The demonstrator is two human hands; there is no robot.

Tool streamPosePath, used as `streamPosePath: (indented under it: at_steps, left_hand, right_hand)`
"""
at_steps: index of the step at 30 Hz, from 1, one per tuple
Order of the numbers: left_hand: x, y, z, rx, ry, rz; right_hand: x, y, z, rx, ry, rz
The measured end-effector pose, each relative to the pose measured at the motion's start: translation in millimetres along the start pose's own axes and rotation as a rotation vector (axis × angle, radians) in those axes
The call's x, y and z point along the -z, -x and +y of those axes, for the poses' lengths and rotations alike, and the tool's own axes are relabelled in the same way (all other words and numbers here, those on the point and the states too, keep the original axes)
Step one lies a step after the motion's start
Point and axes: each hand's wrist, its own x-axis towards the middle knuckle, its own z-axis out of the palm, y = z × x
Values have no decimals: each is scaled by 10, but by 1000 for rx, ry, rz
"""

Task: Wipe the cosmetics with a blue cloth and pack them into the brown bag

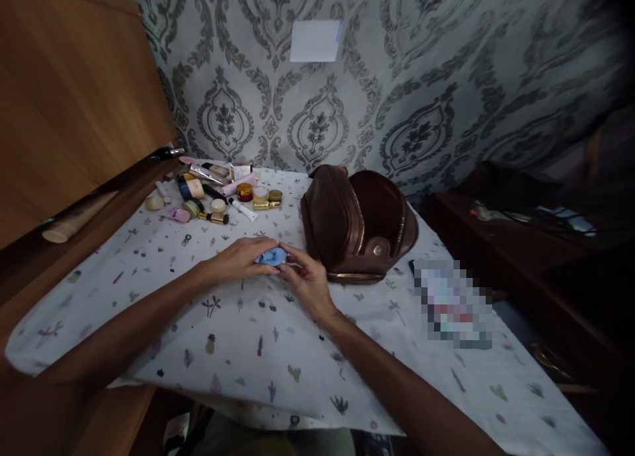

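Between my two hands, just over the cloth, is a small light-blue object (270, 256) with a rounded outline; its kind I cannot make out. My left hand (243, 257) closes round it from the left, the fingers above and the thumb below. From the right, the fingertips of my right hand (310, 284) pinch its edge. Close by on the right stands a brown leather bag (330, 218), its zip undone and its flap raised. Beyond my left hand lie several cosmetics, among them a white tube (243, 209) and a red-and-gold jar (244, 192).
A white cloth with small printed plants (278, 376) covers the table. A blurred-out flat item (454, 304) lies to the right. At the left rise a wooden panel (74, 92) and a ledge bearing a beige tube (74, 221). Patterned wallpaper (317, 118) stands behind.
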Motion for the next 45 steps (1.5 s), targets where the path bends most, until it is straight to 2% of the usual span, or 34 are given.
streamPosePath:
  at_steps: [5,9,13,15,18,21,24,27,30,33,36,39,42,45]
  left_hand:
    - [-42,9,18,-20,-18,30]
    - [-75,14,16,22,-50,35]
    - [-91,3,8,60,-17,95]
    - [-81,-7,25,117,72,164]
    - [-74,-23,75,217,338,260]
    - [-114,-43,117,263,619,315]
    - [-186,-62,121,300,730,348]
    - [-234,-66,95,303,664,403]
    - [-245,-47,81,294,503,479]
    - [-239,-18,108,274,350,507]
    - [-224,2,158,191,268,532]
    - [-191,13,179,50,167,573]
    - [-136,23,151,-106,1,399]
    - [-79,35,98,-150,-150,246]
  right_hand:
    - [-10,-16,6,-67,-56,42]
    - [-24,-28,19,-132,-107,103]
    - [-1,-43,-21,-175,-143,91]
    - [14,-49,-50,-153,-153,76]
    - [8,-41,-68,-87,-140,-10]
    - [-21,-17,-43,-73,-95,-168]
    - [-42,-3,-2,-70,-45,-203]
    - [-53,-6,14,-70,-26,-159]
    - [-58,-10,-22,-98,31,-100]
    - [-46,-13,-95,-120,103,-34]
    - [-14,-21,-158,-127,191,16]
    - [20,-26,-181,-113,237,-8]
    - [42,-19,-184,-73,299,-100]
    - [53,-5,-201,-24,411,-164]
